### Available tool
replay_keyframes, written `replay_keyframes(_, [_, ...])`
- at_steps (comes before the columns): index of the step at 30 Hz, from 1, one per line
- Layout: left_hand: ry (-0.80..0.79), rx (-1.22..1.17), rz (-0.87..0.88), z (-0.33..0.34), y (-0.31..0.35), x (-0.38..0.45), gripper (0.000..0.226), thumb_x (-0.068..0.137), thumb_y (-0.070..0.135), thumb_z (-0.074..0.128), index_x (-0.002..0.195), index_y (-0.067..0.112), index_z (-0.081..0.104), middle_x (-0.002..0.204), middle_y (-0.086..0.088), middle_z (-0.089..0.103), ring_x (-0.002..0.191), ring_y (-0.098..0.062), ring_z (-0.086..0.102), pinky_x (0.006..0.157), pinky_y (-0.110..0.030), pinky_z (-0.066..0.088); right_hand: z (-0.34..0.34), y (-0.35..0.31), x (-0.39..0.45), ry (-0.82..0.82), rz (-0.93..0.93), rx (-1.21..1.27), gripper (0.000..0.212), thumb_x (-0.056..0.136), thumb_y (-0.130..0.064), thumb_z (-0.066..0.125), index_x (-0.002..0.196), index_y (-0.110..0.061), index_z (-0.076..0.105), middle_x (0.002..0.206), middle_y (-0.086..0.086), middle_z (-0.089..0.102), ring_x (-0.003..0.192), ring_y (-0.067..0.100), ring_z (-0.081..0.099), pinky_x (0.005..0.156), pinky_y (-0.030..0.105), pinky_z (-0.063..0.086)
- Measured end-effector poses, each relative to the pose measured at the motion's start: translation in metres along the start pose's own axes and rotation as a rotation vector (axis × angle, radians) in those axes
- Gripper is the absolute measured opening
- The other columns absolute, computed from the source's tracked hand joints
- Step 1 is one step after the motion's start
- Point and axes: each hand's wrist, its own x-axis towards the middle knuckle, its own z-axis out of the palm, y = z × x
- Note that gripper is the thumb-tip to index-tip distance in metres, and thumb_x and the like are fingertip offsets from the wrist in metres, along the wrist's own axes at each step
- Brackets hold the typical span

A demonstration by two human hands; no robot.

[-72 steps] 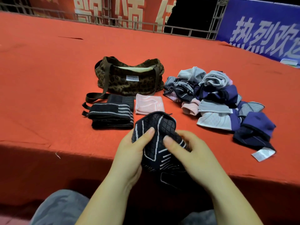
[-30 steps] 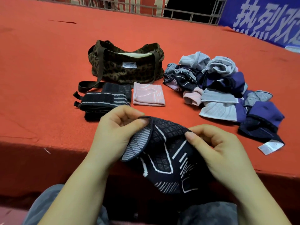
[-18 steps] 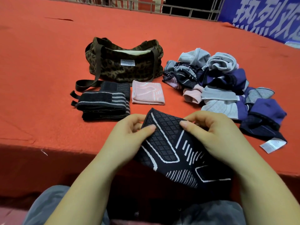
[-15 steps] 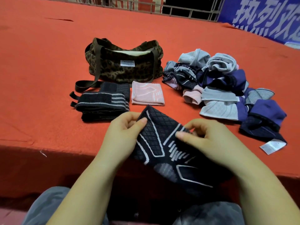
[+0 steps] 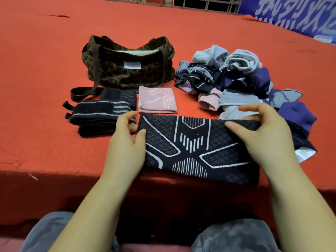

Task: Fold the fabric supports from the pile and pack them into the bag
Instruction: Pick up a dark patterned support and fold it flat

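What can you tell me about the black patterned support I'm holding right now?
The black patterned support is a knit sleeve with white lines, stripes and diamond-textured panels. It is stretched flat and wide at the near edge of the red table, its lower edge overhanging slightly. The left hand pinches its left end and the right hand pinches its upper right corner. It lies just in front of the folded pink support.

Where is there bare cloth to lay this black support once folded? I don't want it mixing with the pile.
Free: the red tabletop left of the black strapped support and the bag, and the far stretch behind the bag. Crowded: the pile on the right, and the narrow strip between the pink folded support and the black patterned support.
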Motion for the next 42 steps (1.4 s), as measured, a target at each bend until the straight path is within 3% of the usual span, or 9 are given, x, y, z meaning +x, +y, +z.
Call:
replay_keyframes(4, [-0.007, 0.429, 0.253, 0.014, 0.004, -0.010, 0.053, 0.079, 0.011, 0.049, 0.132, 0.008, 0.050, 0.132, -0.012, 0.052, 0.121, -0.031, 0.049, 0.106, -0.040, 0.033, 0.024, -0.003, -0.005, -0.069, -0.070, -0.177, 0.052, 0.081, -0.021, 0.070, 0.129, -0.022, 0.050, 0.125, 0.002, 0.055, 0.119, 0.023, 0.049, 0.103, 0.033, 0.034])
replay_keyframes(10, [-0.452, 0.765, 0.318, 0.040, 0.010, -0.014, 0.052, 0.094, 0.035, 0.031, 0.144, 0.023, 0.038, 0.154, -0.004, 0.029, 0.142, -0.023, 0.026, 0.115, -0.047, 0.014, 0.072, 0.007, -0.050, -0.475, -0.210, -0.383, 0.048, 0.097, -0.042, 0.035, 0.145, -0.034, 0.031, 0.156, -0.009, 0.021, 0.144, 0.008, 0.013, 0.118, 0.036, 0.003])
replay_keyframes(13, [-0.543, 0.907, 0.148, 0.036, -0.001, -0.005, 0.060, 0.099, 0.049, 0.022, 0.152, 0.027, 0.003, 0.160, 0.006, -0.005, 0.147, -0.013, -0.006, 0.117, -0.040, -0.003, 0.060, 0.023, -0.048, -0.429, -0.125, -0.481, 0.051, 0.097, -0.050, 0.026, 0.147, -0.039, 0.021, 0.158, -0.012, 0.010, 0.145, 0.007, 0.002, 0.117, 0.037, -0.003])
replay_keyframes(19, [-0.545, 0.968, 0.149, 0.033, -0.002, -0.007, 0.063, 0.098, 0.051, 0.019, 0.152, 0.024, -0.003, 0.160, 0.004, -0.009, 0.146, -0.014, -0.010, 0.117, -0.041, -0.006, 0.026, 0.055, -0.045, -0.250, 0.151, -0.514, 0.068, 0.088, -0.061, 0.038, 0.148, -0.032, 0.024, 0.159, -0.002, 0.012, 0.146, 0.015, 0.004, 0.116, 0.043, 0.000])
replay_keyframes(22, [-0.383, 0.880, 0.268, 0.039, 0.004, -0.016, 0.053, 0.097, 0.040, 0.041, 0.145, 0.018, 0.035, 0.153, -0.005, 0.032, 0.145, -0.024, 0.018, 0.115, -0.052, 0.001, 0.020, 0.066, -0.053, -0.097, 0.211, -0.424, 0.073, 0.078, -0.064, 0.054, 0.135, -0.020, 0.045, 0.155, 0.006, 0.025, 0.145, 0.021, 0.012, 0.117, 0.041, 0.005])
replay_keyframes(24, [-0.231, 0.634, 0.468, 0.048, 0.009, -0.026, 0.032, 0.084, 0.028, 0.056, 0.112, 0.018, 0.066, 0.113, -0.003, 0.066, 0.119, -0.027, 0.054, 0.111, -0.049, 0.024, 0.018, 0.068, -0.056, -0.044, 0.226, -0.359, 0.062, 0.074, -0.060, 0.062, 0.117, -0.017, 0.056, 0.152, 0.010, 0.031, 0.144, 0.024, 0.017, 0.116, 0.039, 0.008])
replay_keyframes(30, [-0.496, 0.478, 0.531, 0.084, 0.026, -0.054, 0.032, 0.071, 0.048, 0.057, 0.089, 0.027, 0.072, 0.082, 0.007, 0.059, 0.077, -0.018, 0.058, 0.073, -0.035, 0.048, 0.014, 0.067, -0.052, -0.035, 0.181, -0.235, 0.033, 0.071, -0.049, 0.072, 0.068, -0.020, 0.057, 0.130, 0.010, 0.057, 0.129, 0.028, 0.042, 0.110, 0.047, 0.026])
replay_keyframes(36, [-0.517, 0.393, 0.537, 0.082, 0.018, -0.054, 0.044, 0.073, 0.054, 0.046, 0.099, 0.027, 0.069, 0.089, 0.008, 0.057, 0.085, -0.017, 0.056, 0.080, -0.032, 0.042, 0.014, 0.047, -0.060, 0.025, 0.154, 0.238, 0.030, 0.076, -0.013, 0.075, 0.068, -0.019, 0.047, 0.055, -0.010, 0.051, 0.055, 0.003, 0.044, 0.057, 0.017, 0.036])
replay_keyframes(42, [-0.462, 0.267, 0.347, 0.055, 0.014, -0.045, 0.041, 0.083, 0.049, 0.039, 0.105, 0.033, 0.070, 0.100, 0.018, 0.066, 0.102, -0.004, 0.056, 0.098, -0.035, 0.040, 0.034, 0.013, -0.059, 0.076, 0.157, 0.680, 0.022, 0.082, -0.005, 0.069, 0.074, -0.017, 0.052, 0.058, -0.003, 0.060, 0.057, 0.009, 0.054, 0.057, 0.024, 0.044])
